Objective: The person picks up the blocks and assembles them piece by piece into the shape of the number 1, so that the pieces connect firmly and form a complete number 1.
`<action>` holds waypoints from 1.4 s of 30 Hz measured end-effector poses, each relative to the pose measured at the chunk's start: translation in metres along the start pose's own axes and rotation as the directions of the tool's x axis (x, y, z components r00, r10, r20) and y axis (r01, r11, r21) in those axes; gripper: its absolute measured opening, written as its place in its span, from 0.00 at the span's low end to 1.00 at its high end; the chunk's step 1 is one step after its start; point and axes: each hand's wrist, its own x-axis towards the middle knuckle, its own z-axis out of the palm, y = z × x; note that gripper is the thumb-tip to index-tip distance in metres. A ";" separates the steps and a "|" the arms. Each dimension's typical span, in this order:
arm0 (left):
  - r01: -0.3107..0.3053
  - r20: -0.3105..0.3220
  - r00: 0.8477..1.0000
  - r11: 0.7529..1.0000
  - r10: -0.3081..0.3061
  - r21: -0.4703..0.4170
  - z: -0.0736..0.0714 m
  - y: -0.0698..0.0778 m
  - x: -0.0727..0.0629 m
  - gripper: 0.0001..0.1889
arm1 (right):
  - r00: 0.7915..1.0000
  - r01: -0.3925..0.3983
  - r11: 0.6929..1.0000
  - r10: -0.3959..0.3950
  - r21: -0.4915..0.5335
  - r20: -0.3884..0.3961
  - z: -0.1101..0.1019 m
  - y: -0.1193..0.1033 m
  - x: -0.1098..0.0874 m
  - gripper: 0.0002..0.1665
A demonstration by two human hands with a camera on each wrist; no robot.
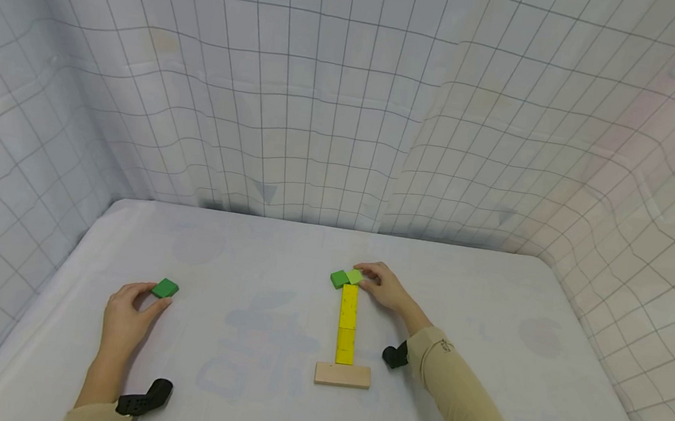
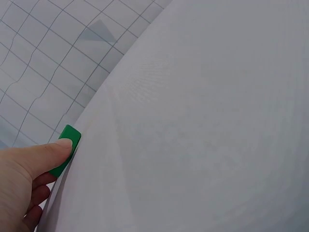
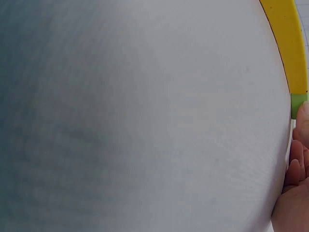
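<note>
At the left of the table, my left hand point(image 1: 127, 317) pinches a green block point(image 1: 165, 288) between thumb and fingers. The left wrist view shows the thumb lying across that block's face point(image 2: 70, 134). My right hand point(image 1: 387, 289) holds a light green block point(image 1: 354, 276) at the far end of a row of yellow blocks point(image 1: 349, 307). In the right wrist view, the thumb presses the light green block point(image 3: 298, 104) right by the yellow end. Another green block point(image 1: 338, 279) lies against its left side. A plain wooden block point(image 1: 342, 375) lies crosswise at the row's near end.
The white-covered table point(image 1: 250, 403) ends at a hanging grid-patterned curtain point(image 1: 335, 126) behind and on both sides. Black wrist-worn devices sit at the left wrist point(image 1: 146, 398) and below the right forearm point(image 1: 395, 355).
</note>
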 end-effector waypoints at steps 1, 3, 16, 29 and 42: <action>0.004 -0.002 1.000 1.000 -0.004 -0.006 0.000 0.000 0.000 0.23 | 1.000 -0.005 1.000 0.005 0.002 0.002 0.000 0.000 0.000 0.20; 0.015 -0.003 1.000 1.000 -0.015 -0.015 0.000 -0.001 0.000 0.23 | 1.000 -0.002 1.000 0.002 0.001 0.003 0.000 0.000 0.000 0.20; 0.071 -0.024 0.997 0.995 -0.073 -0.069 -0.001 0.005 0.001 0.22 | 1.000 0.008 1.000 -0.008 -0.002 0.004 0.000 0.002 0.001 0.20; -0.004 -0.070 0.998 0.993 -0.004 -0.121 0.001 0.023 0.008 0.20 | 1.000 0.006 1.000 -0.006 -0.003 0.001 0.001 0.004 0.002 0.20; -0.088 -0.111 0.991 0.985 0.072 -0.146 0.014 0.042 0.017 0.19 | 0.999 0.033 0.999 -0.033 -0.011 -0.001 0.000 0.002 0.002 0.20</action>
